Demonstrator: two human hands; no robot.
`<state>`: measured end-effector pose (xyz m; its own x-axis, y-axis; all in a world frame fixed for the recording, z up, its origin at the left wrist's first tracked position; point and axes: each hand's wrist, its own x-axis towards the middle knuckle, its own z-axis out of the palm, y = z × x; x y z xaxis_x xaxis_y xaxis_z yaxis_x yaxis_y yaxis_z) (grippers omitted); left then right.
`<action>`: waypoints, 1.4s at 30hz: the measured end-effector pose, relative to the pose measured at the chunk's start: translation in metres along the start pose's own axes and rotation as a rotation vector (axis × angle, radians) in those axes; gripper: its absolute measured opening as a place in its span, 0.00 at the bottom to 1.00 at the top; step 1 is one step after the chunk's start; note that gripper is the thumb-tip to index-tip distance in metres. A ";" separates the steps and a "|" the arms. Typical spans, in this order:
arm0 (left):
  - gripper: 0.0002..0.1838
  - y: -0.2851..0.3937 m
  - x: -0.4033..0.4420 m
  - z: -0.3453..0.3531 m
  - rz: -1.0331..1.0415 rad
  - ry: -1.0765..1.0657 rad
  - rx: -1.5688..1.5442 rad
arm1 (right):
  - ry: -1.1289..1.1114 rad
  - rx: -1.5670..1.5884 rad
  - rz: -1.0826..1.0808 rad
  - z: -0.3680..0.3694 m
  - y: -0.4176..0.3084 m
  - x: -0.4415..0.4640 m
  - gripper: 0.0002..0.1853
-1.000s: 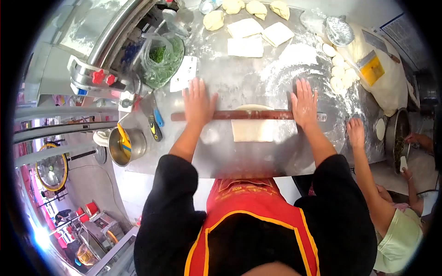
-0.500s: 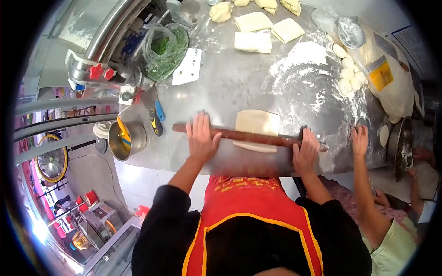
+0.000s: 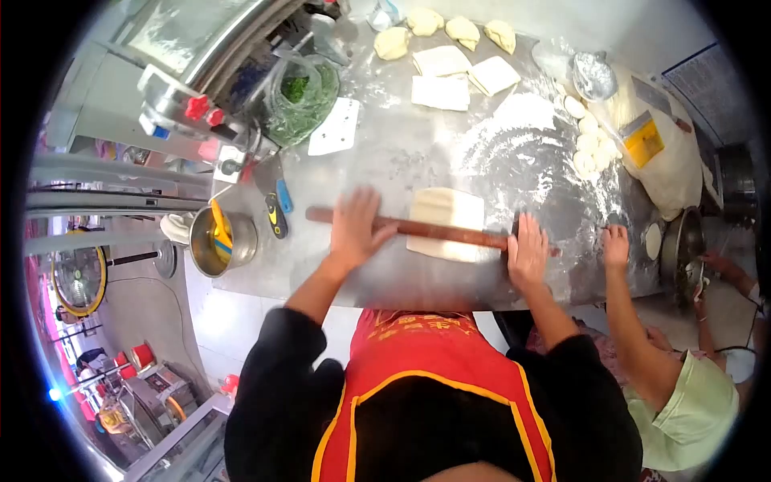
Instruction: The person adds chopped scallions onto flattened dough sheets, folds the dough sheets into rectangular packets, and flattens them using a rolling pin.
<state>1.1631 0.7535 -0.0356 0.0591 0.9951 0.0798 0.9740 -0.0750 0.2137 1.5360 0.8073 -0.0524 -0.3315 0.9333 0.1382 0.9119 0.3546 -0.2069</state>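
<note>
A brown wooden rolling pin [image 3: 440,232] lies across a flat, pale sheet of dough [image 3: 444,207] on the metal table. My left hand [image 3: 355,230] rests on the left part of the pin, fingers stretched forward and a little blurred. Near the other end, my right hand [image 3: 527,251] lies over the pin with its fingers extended. Dough shows both beyond the pin and on its near side. Neither hand wraps around the wood.
Folded dough pieces [image 3: 440,93] and dough lumps [image 3: 392,43] sit at the back. Small dough balls [image 3: 593,153] lie at right by a flour bag [image 3: 662,157]. A metal pot [image 3: 241,255], scraper [image 3: 275,215] and bagged greens [image 3: 301,108] are left. Another person's hand [image 3: 616,246] is at right.
More of the dough's near part shows below the pin, which seems to have rolled slightly away from me. The view has tilted a little. The other person's fingers have curled more.
</note>
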 end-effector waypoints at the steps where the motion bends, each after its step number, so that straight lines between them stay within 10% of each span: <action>1: 0.29 -0.001 -0.010 -0.001 0.051 0.036 -0.004 | 0.002 0.019 -0.006 -0.002 -0.005 -0.007 0.29; 6: 0.12 0.008 -0.029 0.001 0.097 0.019 -0.153 | -0.145 0.509 -0.211 0.023 -0.052 0.088 0.27; 11: 0.05 0.042 -0.063 -0.022 0.005 0.016 -0.259 | -1.008 0.372 -0.196 0.043 -0.110 0.164 0.28; 15: 0.04 0.051 -0.089 -0.023 -0.037 0.018 -0.252 | -0.732 0.097 -1.109 0.060 -0.175 0.134 0.26; 24: 0.11 0.035 -0.077 -0.016 0.061 0.114 -0.213 | -0.552 0.641 0.087 0.024 -0.090 0.091 0.23; 31: 0.08 0.013 -0.030 -0.044 0.090 0.007 -0.245 | -0.074 0.098 -0.305 -0.038 0.008 0.005 0.19; 42: 0.30 0.015 0.021 0.016 -0.168 -0.063 0.080 | 0.118 -0.063 0.005 0.012 -0.006 0.043 0.29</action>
<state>1.1821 0.7746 -0.0459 -0.0951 0.9954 -0.0124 0.9854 0.0958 0.1411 1.5133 0.8457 -0.0571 -0.2993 0.9206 0.2508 0.9281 0.3419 -0.1476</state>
